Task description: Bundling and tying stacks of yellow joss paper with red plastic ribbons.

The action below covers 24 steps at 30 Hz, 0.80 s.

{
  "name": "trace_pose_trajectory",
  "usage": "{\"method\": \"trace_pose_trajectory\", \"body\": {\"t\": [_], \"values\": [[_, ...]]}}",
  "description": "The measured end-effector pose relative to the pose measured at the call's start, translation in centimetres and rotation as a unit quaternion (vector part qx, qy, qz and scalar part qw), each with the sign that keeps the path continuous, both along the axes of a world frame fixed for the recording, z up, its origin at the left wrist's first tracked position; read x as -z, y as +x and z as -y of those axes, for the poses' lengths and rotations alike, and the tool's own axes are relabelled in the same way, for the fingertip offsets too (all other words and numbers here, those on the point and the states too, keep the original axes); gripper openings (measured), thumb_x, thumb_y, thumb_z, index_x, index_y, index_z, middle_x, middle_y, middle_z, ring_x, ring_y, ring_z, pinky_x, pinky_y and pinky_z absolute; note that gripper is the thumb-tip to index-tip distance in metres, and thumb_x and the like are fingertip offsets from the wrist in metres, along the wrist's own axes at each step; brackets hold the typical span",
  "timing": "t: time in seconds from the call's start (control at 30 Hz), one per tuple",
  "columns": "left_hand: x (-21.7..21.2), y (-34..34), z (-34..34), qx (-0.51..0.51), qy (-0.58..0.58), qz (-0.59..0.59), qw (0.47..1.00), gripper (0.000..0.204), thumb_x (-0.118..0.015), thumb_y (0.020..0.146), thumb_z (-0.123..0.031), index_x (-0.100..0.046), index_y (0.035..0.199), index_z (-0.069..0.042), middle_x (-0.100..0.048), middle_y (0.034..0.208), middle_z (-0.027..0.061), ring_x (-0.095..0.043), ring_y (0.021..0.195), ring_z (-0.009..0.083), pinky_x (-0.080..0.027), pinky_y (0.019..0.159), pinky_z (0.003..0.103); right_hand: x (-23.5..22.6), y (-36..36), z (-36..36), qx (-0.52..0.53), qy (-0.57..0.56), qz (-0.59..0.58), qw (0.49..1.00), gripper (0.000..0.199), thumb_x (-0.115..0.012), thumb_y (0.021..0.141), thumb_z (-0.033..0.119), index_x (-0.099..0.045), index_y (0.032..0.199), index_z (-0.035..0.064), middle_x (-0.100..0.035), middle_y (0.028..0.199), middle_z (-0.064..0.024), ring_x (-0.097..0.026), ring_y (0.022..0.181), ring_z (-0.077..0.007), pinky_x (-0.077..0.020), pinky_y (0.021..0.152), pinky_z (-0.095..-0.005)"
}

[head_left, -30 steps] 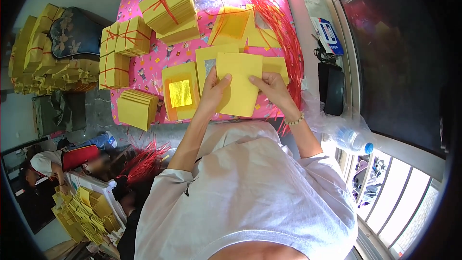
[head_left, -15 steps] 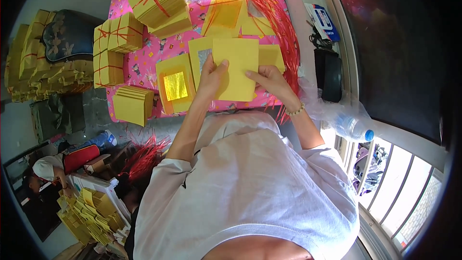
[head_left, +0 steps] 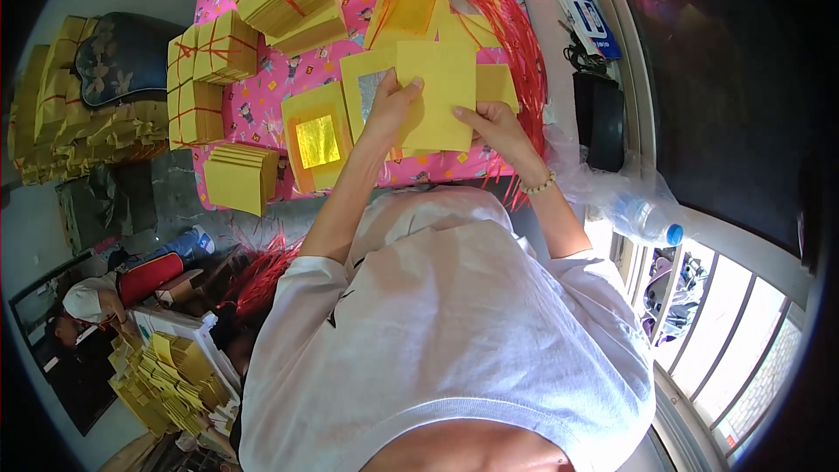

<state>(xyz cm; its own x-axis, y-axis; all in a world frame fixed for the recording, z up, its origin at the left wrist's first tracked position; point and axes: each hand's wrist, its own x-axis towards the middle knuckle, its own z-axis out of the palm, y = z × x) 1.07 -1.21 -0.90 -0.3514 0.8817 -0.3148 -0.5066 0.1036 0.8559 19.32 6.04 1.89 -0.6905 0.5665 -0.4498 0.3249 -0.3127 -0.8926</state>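
Observation:
A stack of plain yellow paper sheets is held up over the pink table by both hands. My left hand grips its left edge, thumb on top. On the right edge, my right hand pinches it, with a beaded bracelet on the wrist; the fingers underneath are hidden. Beside my left hand lies a yellow sheet with a silver foil square, partly covered. Farther left rests a stack of yellow sheets with a shiny gold foil square. Another yellow stack sits behind my right hand.
Tied yellow bundles stand along the left of the pink patterned tablecloth. A loose yellow stack lies at the near left corner. Red strands drape down the right side. A plastic bottle lies by the window. Another person is at lower left.
Both hands, still gripping the yellow sheets, have shifted slightly up and to the right in the view. The table items appear slightly higher in the picture.

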Motion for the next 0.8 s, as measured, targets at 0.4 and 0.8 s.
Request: {"method": "trace_pose_trajectory", "body": {"t": [0.4, 0.8], "values": [[0.2, 0.3, -1.3, -0.047, 0.005, -0.048, 0.998, 0.032, -0.055, 0.09, -0.008, -0.047, 0.12, -0.003, -0.06, 0.102, 0.0042, -0.056, 0.09, 0.0117, -0.046, 0.076, 0.026, 1.5, 1.1, 1.0, 0.04, -0.023, -0.022, 0.999, 0.03, -0.064, 0.089, 0.027, -0.066, 0.1, 0.0001, -0.067, 0.084, -0.0017, -0.063, 0.069, -0.0072, -0.0535, 0.062, -0.0198], [2.3, 0.3, -0.8, 0.108, -0.018, -0.303, 0.947, 0.043, -0.057, 0.09, -0.014, -0.043, 0.126, 0.003, -0.058, 0.109, 0.0091, -0.055, 0.099, 0.013, -0.044, 0.084, 0.027, 2.6, 2.9, -1.4, 0.051, -0.057, 0.025, 0.997, 0.03, -0.063, 0.089, 0.025, -0.062, 0.109, 0.0027, -0.068, 0.097, -0.0039, -0.067, 0.079, -0.0127, -0.0549, 0.066, -0.0232]]}}
